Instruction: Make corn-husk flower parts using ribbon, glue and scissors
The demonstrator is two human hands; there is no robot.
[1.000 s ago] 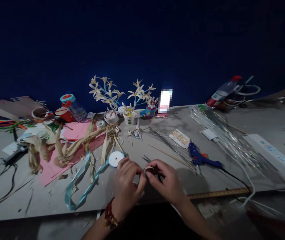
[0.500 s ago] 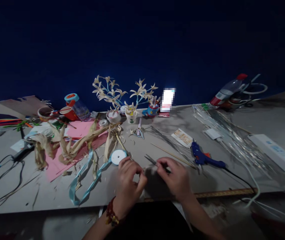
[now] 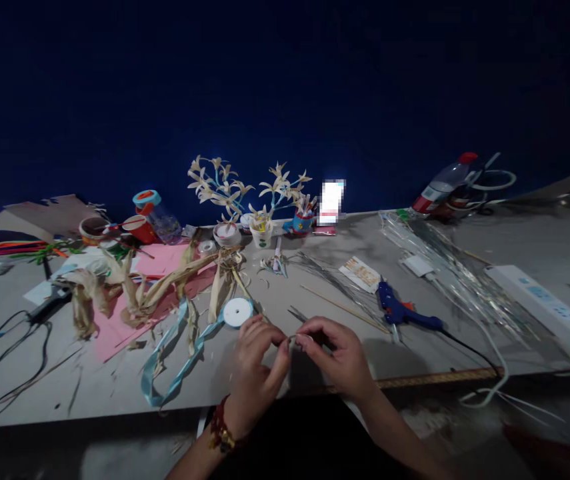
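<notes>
My left hand [image 3: 257,365] and my right hand [image 3: 335,353] meet over the near edge of the grey table [image 3: 285,373], fingertips pinched together on a small pale strip of dried leaf [image 3: 292,338]. A beaded bracelet sits on my left wrist. A white ribbon spool [image 3: 237,311] with a light blue ribbon [image 3: 169,360] lies just left of my left hand. Scissors [image 3: 299,315] lie on the table just beyond my right hand. A thin wooden stick [image 3: 342,307] lies further right.
Dried corn husks [image 3: 139,293] lie on pink paper at left. Husk flowers [image 3: 245,187] stand in cups at the back. A blue glue gun [image 3: 405,313], clear wrap, a power strip [image 3: 535,297] and a bottle [image 3: 445,183] lie to the right. Black cables [image 3: 5,353] run at left.
My right hand drew away to the right toward the scissors half a second ago, then came back; both hands now pinch the strip together again.
</notes>
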